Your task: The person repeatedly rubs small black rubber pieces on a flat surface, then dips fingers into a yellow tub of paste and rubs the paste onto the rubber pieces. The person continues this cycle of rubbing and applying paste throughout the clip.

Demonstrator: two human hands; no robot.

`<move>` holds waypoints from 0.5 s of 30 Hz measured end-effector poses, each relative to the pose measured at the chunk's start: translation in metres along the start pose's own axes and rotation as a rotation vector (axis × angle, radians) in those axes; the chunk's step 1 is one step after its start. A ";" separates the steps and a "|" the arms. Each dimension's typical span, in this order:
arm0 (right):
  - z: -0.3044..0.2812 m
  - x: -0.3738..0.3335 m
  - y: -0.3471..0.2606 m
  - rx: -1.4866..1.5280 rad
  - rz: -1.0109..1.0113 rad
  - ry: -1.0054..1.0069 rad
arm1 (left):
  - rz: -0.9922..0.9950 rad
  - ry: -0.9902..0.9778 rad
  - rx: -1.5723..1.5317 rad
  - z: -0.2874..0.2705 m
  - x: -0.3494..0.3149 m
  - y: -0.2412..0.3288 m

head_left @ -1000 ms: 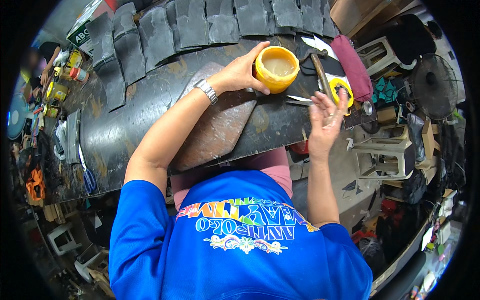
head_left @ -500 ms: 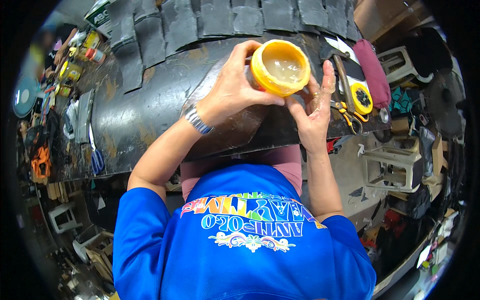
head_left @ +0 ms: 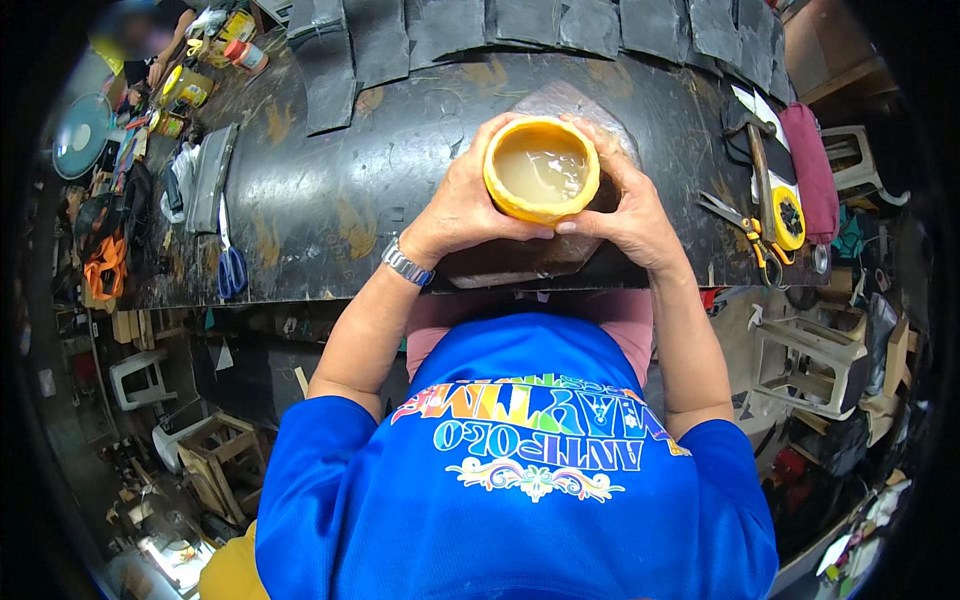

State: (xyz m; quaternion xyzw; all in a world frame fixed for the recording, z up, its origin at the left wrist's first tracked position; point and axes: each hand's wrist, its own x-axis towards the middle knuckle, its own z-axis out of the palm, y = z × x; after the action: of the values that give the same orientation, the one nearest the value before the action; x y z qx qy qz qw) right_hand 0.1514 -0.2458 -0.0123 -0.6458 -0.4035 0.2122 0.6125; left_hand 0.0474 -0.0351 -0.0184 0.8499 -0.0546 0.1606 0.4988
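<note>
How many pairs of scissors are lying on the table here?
2: blue-handled scissors at the left front of the table, and yellow-and-black-handled scissors at the right, beside the hammer. Others may be hidden.

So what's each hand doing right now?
Left hand: holding the yellow tub by its left side.
Right hand: holding the same tub by its right side.
</note>
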 end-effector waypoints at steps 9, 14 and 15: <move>0.020 -0.021 0.011 -0.158 -0.138 0.173 | 0.001 0.041 0.002 0.006 -0.001 -0.001; 0.041 -0.029 0.019 -0.202 -0.217 0.365 | 0.036 0.071 0.049 0.010 -0.001 0.003; 0.043 -0.030 0.019 -0.226 -0.234 0.378 | 0.011 0.081 0.018 0.012 -0.001 0.004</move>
State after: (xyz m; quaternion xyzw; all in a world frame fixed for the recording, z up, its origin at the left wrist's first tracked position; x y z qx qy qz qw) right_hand 0.1059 -0.2413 -0.0445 -0.6873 -0.3751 -0.0312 0.6212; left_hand 0.0479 -0.0475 -0.0206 0.8469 -0.0375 0.1982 0.4920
